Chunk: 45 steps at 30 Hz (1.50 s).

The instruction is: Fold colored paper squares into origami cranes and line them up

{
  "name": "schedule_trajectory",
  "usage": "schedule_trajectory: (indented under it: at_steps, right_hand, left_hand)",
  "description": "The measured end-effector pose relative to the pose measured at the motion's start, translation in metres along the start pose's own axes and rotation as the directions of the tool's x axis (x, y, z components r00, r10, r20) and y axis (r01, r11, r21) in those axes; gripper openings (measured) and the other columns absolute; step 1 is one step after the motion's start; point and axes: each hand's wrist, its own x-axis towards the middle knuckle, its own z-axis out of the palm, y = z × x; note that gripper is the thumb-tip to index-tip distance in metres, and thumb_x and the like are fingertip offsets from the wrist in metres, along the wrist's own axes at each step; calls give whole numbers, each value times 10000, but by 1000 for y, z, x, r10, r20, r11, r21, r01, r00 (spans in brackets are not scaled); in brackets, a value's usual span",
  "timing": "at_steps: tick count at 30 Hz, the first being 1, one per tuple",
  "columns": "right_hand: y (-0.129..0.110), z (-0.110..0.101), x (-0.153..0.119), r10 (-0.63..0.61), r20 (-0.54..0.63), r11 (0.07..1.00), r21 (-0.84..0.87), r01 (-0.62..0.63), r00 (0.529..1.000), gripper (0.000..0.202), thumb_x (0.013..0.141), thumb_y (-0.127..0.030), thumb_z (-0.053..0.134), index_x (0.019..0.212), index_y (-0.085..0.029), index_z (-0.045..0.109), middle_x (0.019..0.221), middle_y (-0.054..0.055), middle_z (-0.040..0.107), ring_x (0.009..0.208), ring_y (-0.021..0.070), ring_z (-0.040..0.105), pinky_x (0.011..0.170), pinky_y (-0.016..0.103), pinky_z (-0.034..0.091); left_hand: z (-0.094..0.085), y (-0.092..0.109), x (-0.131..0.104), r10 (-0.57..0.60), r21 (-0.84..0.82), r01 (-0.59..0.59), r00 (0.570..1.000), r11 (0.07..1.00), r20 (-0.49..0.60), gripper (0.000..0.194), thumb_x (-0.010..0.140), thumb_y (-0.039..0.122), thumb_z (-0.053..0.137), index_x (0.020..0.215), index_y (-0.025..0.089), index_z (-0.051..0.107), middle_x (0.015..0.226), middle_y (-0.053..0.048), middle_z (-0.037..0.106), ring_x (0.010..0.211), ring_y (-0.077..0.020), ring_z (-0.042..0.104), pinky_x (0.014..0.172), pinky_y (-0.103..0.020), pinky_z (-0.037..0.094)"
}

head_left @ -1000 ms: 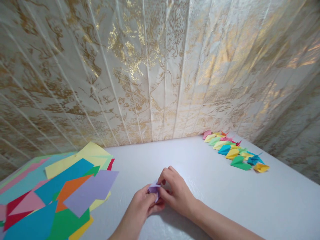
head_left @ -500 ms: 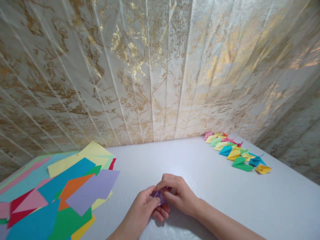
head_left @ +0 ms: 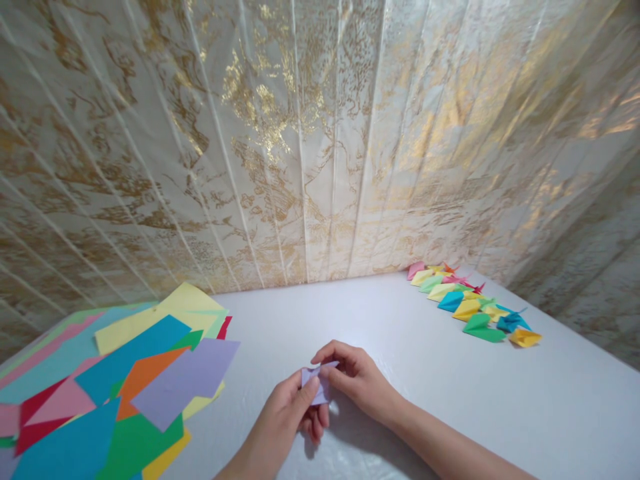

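A small piece of folded purple paper (head_left: 320, 395) is between my hands, just above the white table (head_left: 300, 320). My left hand (head_left: 287, 410) pinches it from the left, thumb on top and fingers curled underneath. From the right, my right hand (head_left: 357, 377) has its thumb against the paper's upper right part, with the index finger arched over the top edge. A pointed flap sticks out toward the right fingers. Part of the paper is covered by my left thumb.
Loose sheets of coloured paper, with a purple sheet (head_left: 187, 383) on top, spread over the table's left side. Folded paper figures, among them a green one (head_left: 483, 329) and a yellow one (head_left: 525, 338), line the right side. A gold-patterned curtain (head_left: 300, 167) hangs behind.
More of the purple paper shows now, with its flat face and a pointed flap visible. My right fingers have lifted slightly, and my left hand has shifted a little left.
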Motion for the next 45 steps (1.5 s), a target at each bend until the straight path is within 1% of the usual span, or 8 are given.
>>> schedule_trajectory:
  at_steps: [3, 8, 17, 19, 23, 27, 35, 45]
  right_hand:
    - [4, 0, 0, 7, 0, 999, 40, -7, 1000, 378, 842, -528, 691, 939, -164, 664, 769, 17, 625, 639, 124, 510, 627, 265, 384]
    - [4, 0, -1, -25, 19, 998, -59, 26, 1000, 400, 893, -556, 620, 889, -158, 666, 707, 3, 605, 622, 119, 501, 609, 250, 394]
    - [-9, 3, -6, -87, 33, 982, -166, 91, 996, 358, 950, -494, 551, 945, -153, 658, 753, 17, 645, 681, 133, 558, 683, 261, 441]
    - [-9, 3, -7, -81, 43, 982, -167, 87, 996, 376, 961, -513, 527, 972, -158, 652, 723, 3, 619, 660, 129, 540, 657, 255, 427]
    - [-7, 4, -8, -69, 44, 988, -136, 75, 997, 432, 970, -573, 481, 1023, -175, 640, 701, -13, 556, 647, 134, 496, 636, 263, 389]
    - [-5, 6, -8, -59, 18, 996, -60, 60, 998, 462, 928, -628, 532, 1046, -192, 632, 697, -16, 525, 648, 144, 468, 645, 280, 353]
    - [-1, 8, -6, -12, 24, 993, 114, 9, 1000, 444, 910, -605, 592, 1008, -173, 618, 622, -64, 408, 567, 103, 327, 552, 244, 247]
    - [-5, 10, -6, 5, 29, 984, 178, -10, 1000, 464, 874, -628, 628, 976, -175, 620, 599, -61, 418, 556, 104, 364, 531, 232, 262]
  left_hand:
    - [1, 0, -1, 32, 62, -31, 999, 998, -23, 570, 773, 732, 637, 764, 164, 582, 595, 14, 605, 465, -98, 516, 479, -225, 408]
    - [0, -3, 0, 59, 175, -47, 996, 984, -61, 564, 772, 735, 626, 751, 175, 566, 568, 26, 587, 439, -91, 488, 452, -212, 389]
    - [0, 1, -3, 76, 173, -62, 994, 983, -79, 584, 788, 764, 575, 739, 183, 548, 565, 29, 574, 423, -92, 488, 432, -207, 378]
    - [0, 1, -4, 81, 188, -61, 992, 980, -98, 577, 804, 757, 562, 728, 186, 543, 544, 34, 565, 408, -91, 480, 424, -204, 353]
    - [0, 1, -5, 82, 207, -57, 990, 977, -111, 560, 843, 737, 529, 736, 188, 548, 516, 44, 550, 393, -87, 462, 425, -201, 330]
    - [-1, 1, -5, 92, 212, -69, 991, 975, -101, 576, 847, 749, 509, 694, 194, 529, 503, 41, 543, 396, -88, 454, 432, -207, 330]
    - [-1, 1, -6, 121, 224, -91, 985, 970, -126, 589, 855, 736, 510, 635, 191, 536, 510, 22, 549, 422, -101, 472, 474, -226, 370]
    - [-3, -2, -8, 165, 284, -125, 979, 951, -119, 591, 887, 722, 478, 636, 192, 554, 504, 12, 552, 446, -119, 490, 484, -227, 389]
